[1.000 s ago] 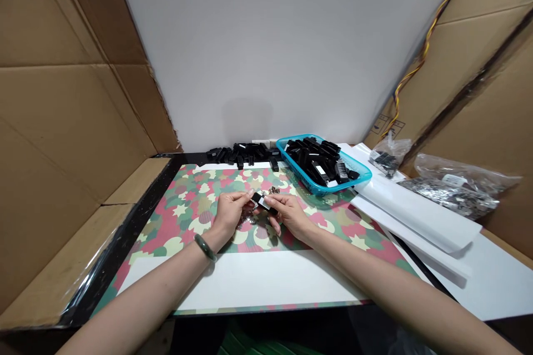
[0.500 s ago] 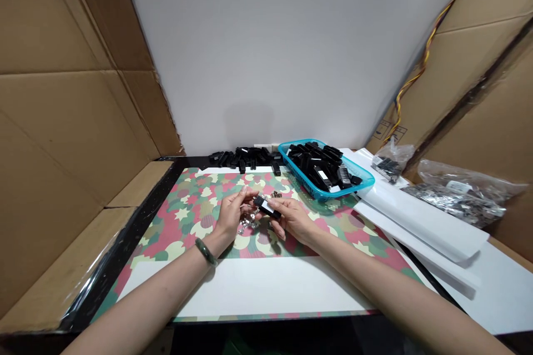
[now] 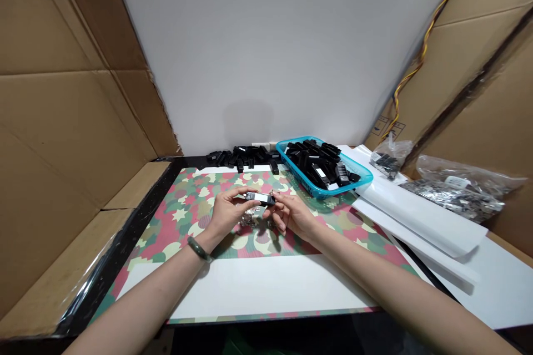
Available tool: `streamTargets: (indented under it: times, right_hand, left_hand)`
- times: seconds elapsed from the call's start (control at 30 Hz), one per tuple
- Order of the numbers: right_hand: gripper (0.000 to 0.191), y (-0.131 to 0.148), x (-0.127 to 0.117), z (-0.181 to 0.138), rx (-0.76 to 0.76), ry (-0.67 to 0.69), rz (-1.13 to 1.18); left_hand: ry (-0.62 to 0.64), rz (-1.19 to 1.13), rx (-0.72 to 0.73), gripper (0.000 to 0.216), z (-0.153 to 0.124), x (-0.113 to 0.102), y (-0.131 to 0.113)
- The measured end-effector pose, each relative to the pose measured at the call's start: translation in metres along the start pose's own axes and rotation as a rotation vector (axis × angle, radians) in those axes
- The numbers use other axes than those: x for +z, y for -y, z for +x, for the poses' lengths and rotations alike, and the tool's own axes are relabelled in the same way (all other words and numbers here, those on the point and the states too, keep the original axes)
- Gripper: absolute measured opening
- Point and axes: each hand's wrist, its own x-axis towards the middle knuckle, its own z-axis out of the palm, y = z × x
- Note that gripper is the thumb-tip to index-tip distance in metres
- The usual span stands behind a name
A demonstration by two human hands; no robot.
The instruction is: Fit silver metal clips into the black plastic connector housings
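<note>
Left grip (image 3: 227, 209): thumb and fingers clasped on the left end of a black piece, near the middle of the frame.
Black piece (image 3: 260, 198): raised above the surface at centre frame, lying roughly level, its white label facing the camera.
Right grip (image 3: 293, 215): fingertips at the piece's right end, other fingers curled; cannot tell whether they pinch the piece or a tiny part there.
Bracelet (image 3: 199, 249): dark green, on the left wrist, lower left of centre.
Metal bits (image 3: 247, 219): a small, shiny heap just below the held piece.
Patterned sheet (image 3: 179, 233): red, green and cream, across the middle of the frame.
White sheet (image 3: 266, 285): lower centre, over the patterned one.
Blue basket (image 3: 310, 191): right of centre, heaped with black parts (image 3: 316, 158).
Loose black parts (image 3: 244, 155): a cluster above centre, along the back of the surface (image 3: 131, 233).
Clear bags (image 3: 462, 188): two, right side, beside rolled white paper (image 3: 425, 211).
Cardboard (image 3: 62, 122): left and right edges of the frame.
</note>
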Motion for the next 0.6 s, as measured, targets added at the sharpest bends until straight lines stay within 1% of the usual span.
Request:
streamTargets:
  times: [0.1,0.33,0.4,0.53,0.6]
  right_hand:
    - [0.035,0.0,-0.003,0.002,-0.016,-0.009,0.033]
    - [0.034,0.0,-0.005,0.002,0.005,-0.001,0.101]
    - [0.033,0.003,-0.003,0.0,0.004,0.0,0.099]
    - [0.032,0.004,0.005,-0.001,-0.016,-0.001,0.075]
    - [0.032,0.002,0.008,0.0,-0.008,0.01,0.075]
  left_hand:
    - [-0.024,0.044,0.048,0.026,0.001,-0.002,-0.001]
    - [-0.004,0.09,0.115,0.024,0.002,-0.002,0.006]
    - [0.019,0.143,0.174,0.029,0.001,-0.003,0.005]
    - [0.104,0.244,0.368,0.044,0.0,-0.003,0.001]
    - [0.144,0.236,0.415,0.04,0.0,-0.003,0.002]
